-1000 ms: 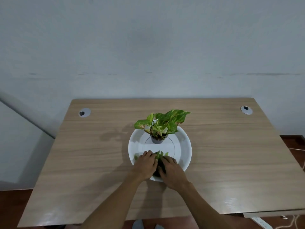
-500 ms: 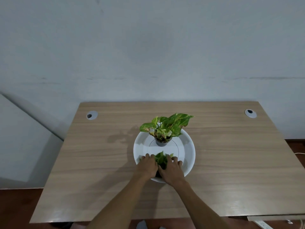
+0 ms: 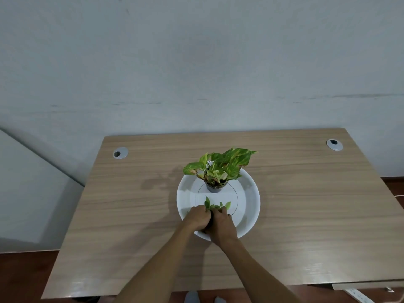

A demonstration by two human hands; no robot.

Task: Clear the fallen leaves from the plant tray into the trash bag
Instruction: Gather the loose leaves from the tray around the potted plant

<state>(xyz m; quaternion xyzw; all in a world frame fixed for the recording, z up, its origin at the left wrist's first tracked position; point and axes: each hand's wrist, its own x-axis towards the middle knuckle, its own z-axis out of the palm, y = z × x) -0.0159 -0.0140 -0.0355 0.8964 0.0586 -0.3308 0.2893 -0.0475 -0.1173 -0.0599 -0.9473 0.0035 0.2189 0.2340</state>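
Two hands, the left hand [image 3: 196,218] and the right hand [image 3: 220,226], are pressed together, each grip closed on a bunch of fallen leaves [image 3: 215,206] whose tips stick out just beyond the fingers. Beneath them lies the white plant tray [image 3: 251,206]; farther ahead a potted pothos [image 3: 218,169] stands upright on it. The wooden surface [image 3: 131,215] carries all.

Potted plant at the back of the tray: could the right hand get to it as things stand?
Probably yes: the white tray floor between the right hand and the potted plant looks bare, though that hand is closed on fallen leaves.
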